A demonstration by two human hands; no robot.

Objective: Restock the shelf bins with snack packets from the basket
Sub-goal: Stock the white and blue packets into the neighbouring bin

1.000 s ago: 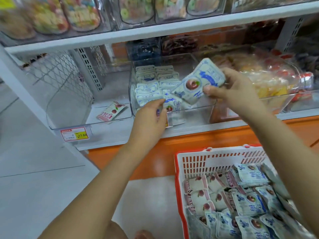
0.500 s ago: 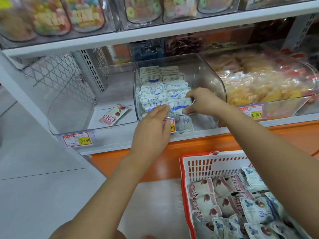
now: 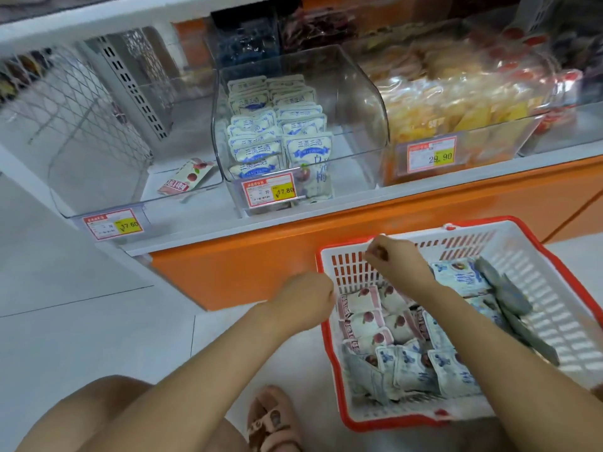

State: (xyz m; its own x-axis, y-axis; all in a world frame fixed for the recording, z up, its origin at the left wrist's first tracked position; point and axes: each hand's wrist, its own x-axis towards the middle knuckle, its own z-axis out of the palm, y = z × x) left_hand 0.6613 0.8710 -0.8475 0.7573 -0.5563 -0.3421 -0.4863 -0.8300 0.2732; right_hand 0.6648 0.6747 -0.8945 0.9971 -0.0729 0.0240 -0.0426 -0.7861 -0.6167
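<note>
While left hand (image 3: 305, 296) flanks the basket (image 3: 554, 308), right hand (image 3: 393, 256) hangs over it.

The white shelf (image 3: 202, 230) carries three clear bins side by side. The left bin (image 3: 107, 208) holds one pink packet (image 3: 186, 177) lying flat, the middle bin (image 3: 359, 125) holds rows of blue-and-white packets (image 3: 277, 132), and the right bin (image 3: 489, 151) holds yellow snack bags (image 3: 456, 106). A red-rimmed basket (image 3: 554, 305) stands on the pale tiled floor (image 3: 81, 321) before the shelf.
</note>
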